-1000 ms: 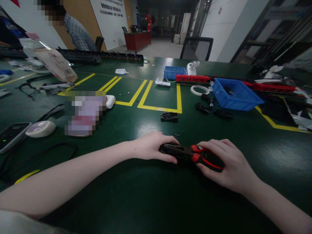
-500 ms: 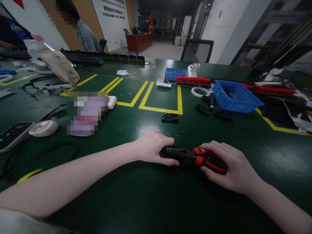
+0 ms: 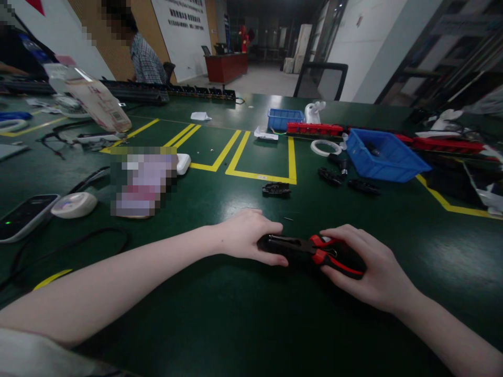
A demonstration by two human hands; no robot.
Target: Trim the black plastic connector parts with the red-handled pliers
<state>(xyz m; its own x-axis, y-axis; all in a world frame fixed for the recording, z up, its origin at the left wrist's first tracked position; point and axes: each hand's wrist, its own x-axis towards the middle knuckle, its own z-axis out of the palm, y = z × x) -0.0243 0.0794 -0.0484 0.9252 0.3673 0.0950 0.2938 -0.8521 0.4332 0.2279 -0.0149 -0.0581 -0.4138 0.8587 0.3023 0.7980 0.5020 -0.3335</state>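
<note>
Little has moved since the earlier frame: the left index finger draws back slightly, while the whole view drifts a little sideways. Red-and-black pliers (image 3: 320,256) lie between the hands, low over the worktop (image 3: 251,324), their nose pointing toward the left. Right hand (image 3: 369,267): curled round the handles, which stand apart. Left hand (image 3: 251,235): thumb and index finger close about a dark piece (image 3: 267,242) at the nose; whether the jaws bite on it is too dark to tell. Good practice, as judged here, is to brace the piece firmly, keep the fingertips clear of the jaws, hold the nose in line and squeeze evenly. Just beyond the left fingertips lies a thin pin (image 3: 288,219); farther out, a black part (image 3: 276,189). Beyond the right hand stands a blue bin (image 3: 387,167); well beyond the left forearm, a person in a checked shirt (image 3: 147,62).
</note>
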